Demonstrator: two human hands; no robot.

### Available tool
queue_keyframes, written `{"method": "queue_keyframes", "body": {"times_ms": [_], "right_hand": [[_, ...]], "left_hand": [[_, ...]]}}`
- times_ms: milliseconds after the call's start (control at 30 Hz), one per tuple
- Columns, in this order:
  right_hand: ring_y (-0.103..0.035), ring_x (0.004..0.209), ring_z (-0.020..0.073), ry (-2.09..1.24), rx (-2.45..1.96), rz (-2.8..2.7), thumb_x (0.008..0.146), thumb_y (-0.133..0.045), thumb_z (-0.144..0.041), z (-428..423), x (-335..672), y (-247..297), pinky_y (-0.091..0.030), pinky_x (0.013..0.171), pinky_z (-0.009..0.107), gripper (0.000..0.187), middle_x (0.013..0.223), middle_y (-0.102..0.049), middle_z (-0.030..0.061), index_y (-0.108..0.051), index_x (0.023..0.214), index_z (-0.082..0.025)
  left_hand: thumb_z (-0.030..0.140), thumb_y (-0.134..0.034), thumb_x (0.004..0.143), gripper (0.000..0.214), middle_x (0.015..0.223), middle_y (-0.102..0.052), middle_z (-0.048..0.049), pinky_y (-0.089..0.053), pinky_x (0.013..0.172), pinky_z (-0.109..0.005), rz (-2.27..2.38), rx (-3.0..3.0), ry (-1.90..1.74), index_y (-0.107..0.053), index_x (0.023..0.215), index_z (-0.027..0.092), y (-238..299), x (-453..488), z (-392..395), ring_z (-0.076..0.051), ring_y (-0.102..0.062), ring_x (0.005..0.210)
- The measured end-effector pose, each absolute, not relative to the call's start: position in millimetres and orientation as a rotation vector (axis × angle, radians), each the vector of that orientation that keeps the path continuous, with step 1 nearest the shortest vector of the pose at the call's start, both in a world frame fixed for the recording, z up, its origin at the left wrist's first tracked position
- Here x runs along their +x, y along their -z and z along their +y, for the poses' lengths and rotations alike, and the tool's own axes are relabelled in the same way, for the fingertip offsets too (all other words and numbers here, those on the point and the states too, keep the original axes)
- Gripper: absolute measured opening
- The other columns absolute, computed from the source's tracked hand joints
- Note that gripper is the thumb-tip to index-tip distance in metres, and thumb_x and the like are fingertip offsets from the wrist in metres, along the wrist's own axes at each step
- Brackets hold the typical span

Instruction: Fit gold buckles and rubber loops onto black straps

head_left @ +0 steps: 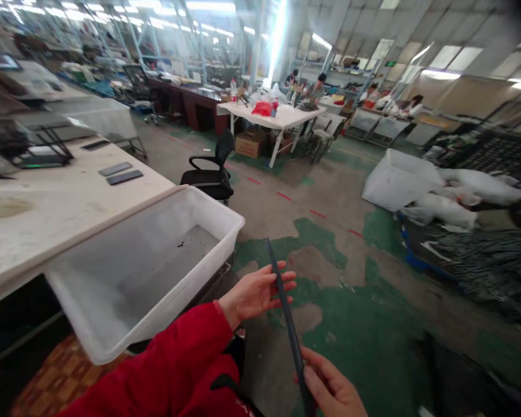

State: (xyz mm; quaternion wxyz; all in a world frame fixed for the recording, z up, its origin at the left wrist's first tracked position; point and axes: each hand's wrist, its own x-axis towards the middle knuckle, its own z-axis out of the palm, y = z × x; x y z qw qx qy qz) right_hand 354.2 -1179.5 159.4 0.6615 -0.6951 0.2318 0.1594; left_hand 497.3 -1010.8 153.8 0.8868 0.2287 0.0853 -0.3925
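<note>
A long, thin dark strip [289, 315] slants up and away from me in front of my body, seen nearly edge-on. My right hand [330, 385] is closed round its near end, thumb against the side. Farther along, my left hand [258, 292] has its fingers stretched out and spread, with the strip crossing in front of them. The thumb of that hand lies close to the strip; whether it presses on it is unclear. To the left of both hands stands a large white plastic tub [219, 246] with a few dark specks on its floor.
A pale worktable [69, 200] adjoins the tub and bears several flat dark pieces [124, 177]. Behind the tub is a black office chair [212, 171]. Across the aisle stands a white table [282, 117]. At right are a white bin [399, 179] and a loaded pallet [460, 260].
</note>
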Motion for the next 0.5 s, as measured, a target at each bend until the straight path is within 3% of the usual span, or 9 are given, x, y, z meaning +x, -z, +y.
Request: {"method": "queue_keyframes", "body": {"times_ms": [133, 267, 500], "right_hand": [[-0.063, 0.072, 0.0196, -0.374, -1.584, 0.474, 0.067, -0.065, -0.054, -1229, 480, -182, -0.051, 0.064, 0.027, 0.049, 0.084, -0.07, 0.0087, -0.067, 0.101, -0.019], [-0.061, 0.065, 0.0173, -0.35, -1.579, 0.443, 0.07, -0.062, -0.054, -1263, 593, -196, -0.05, 0.058, 0.025, 0.049, 0.079, -0.069, 0.0076, -0.065, 0.104, -0.018], [-0.051, 0.048, 0.0112, -0.175, -1.717, 0.408, 0.067, -0.061, -0.056, -1312, 825, -143, -0.04, 0.045, 0.02, 0.05, 0.061, -0.06, 0.0001, -0.065, 0.1, -0.02]], "left_hand": [[0.013, -0.053, 0.083, 0.034, 0.121, -0.054, -0.0096, -0.044, 0.087, -0.039, 0.131, 0.514, 0.87, -0.048, 0.116, 0.022, -168, 630, -1064, -0.019, -0.058, 0.1], [0.014, -0.053, 0.083, 0.034, 0.12, -0.055, -0.0086, -0.045, 0.085, -0.037, 0.11, 0.52, 0.883, -0.048, 0.116, 0.022, -177, 748, -1104, -0.018, -0.058, 0.099], [0.01, -0.056, 0.079, 0.039, 0.114, -0.058, -0.0075, -0.047, 0.074, -0.028, 0.148, 0.607, 0.761, -0.047, 0.115, 0.021, -145, 972, -1149, -0.015, -0.061, 0.09]]}}
